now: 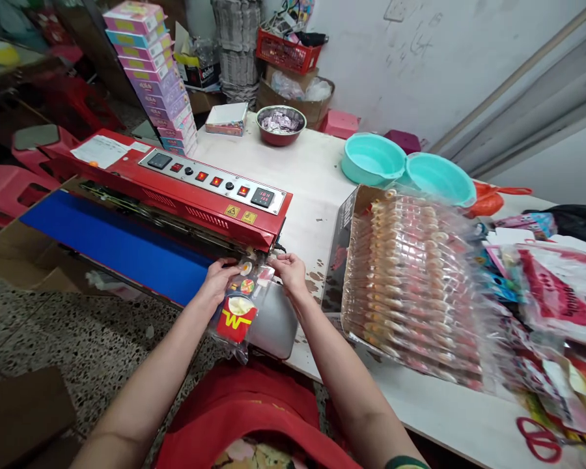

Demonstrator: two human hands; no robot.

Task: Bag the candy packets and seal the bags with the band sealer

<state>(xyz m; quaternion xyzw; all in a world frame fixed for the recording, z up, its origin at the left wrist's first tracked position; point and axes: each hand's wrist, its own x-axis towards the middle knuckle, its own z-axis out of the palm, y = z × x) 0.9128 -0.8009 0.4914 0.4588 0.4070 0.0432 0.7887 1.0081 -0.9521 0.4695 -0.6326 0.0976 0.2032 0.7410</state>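
Both hands hold the top edge of a clear plastic bag (237, 312) at the right end of a red band sealer (209, 205). Inside the bag show a red fries-box shape with a yellow mark and small food-like pieces. My left hand (218, 281) pinches the bag's upper left side beside the blue conveyor belt (122, 241). My right hand (289, 272) pinches its upper right corner, close under the sealer's end. The bag hangs over the left part of a grey metal plate (274, 322). The exact fingertip grip is partly hidden.
Right of my hands stands a cardboard box (339, 247) packed with rows of filled clear bags (415, 286). Behind are two turquoise basins (374, 159), a metal bowl of small packets (280, 124) and a tall stack of boxes (159, 91). Red scissors (540, 440) lie at lower right.
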